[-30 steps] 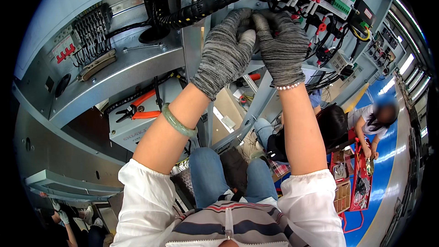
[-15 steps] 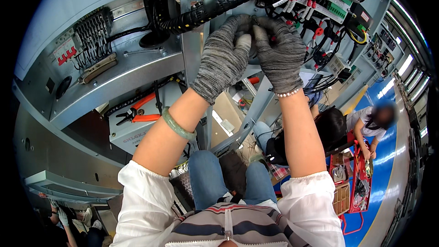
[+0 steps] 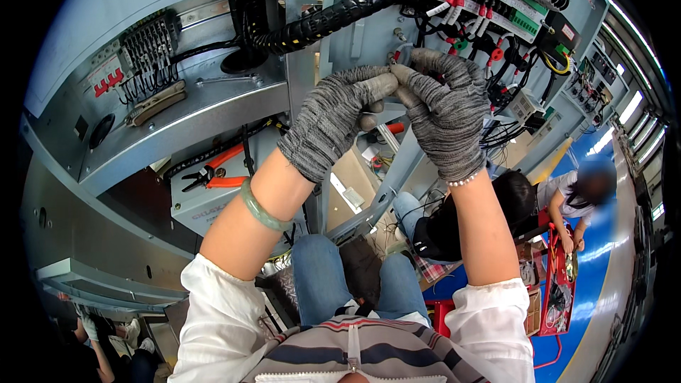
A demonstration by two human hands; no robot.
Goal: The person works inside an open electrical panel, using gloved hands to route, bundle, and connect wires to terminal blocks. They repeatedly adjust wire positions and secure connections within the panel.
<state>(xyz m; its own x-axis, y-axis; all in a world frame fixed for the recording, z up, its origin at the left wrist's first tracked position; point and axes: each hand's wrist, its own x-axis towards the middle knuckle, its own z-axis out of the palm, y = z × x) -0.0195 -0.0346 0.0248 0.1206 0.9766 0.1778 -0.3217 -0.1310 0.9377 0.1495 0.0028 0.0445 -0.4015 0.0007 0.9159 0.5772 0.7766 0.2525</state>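
Observation:
Both my hands wear grey knit gloves and meet at the fingertips in front of the cabinet's grey back panel (image 3: 358, 46). My left hand (image 3: 337, 117) is closed in a pinch, thumb and forefinger pointing right. Against it, my right hand (image 3: 447, 110) is closed too, its fingers curled and its fingertips touching the left ones. A small metallic piece shows at the fingertips, too small and covered to name. Just above sits a bolt (image 3: 399, 34) on the panel. Right of my hands, black wires with red and white sleeves (image 3: 454, 10) run from a terminal block (image 3: 496, 3).
A thick black cable harness (image 3: 319, 25) crosses above my left hand. On the metal ledge lie a wrench (image 3: 225, 79) and a tan-handled tool (image 3: 157, 104). Orange-handled pliers (image 3: 213, 174) rest on a grey box below. Co-workers sit at right, near a red cart (image 3: 557, 298).
Both hands have come down and back from the panel, uncovering the bolt. Their fingertips still meet.

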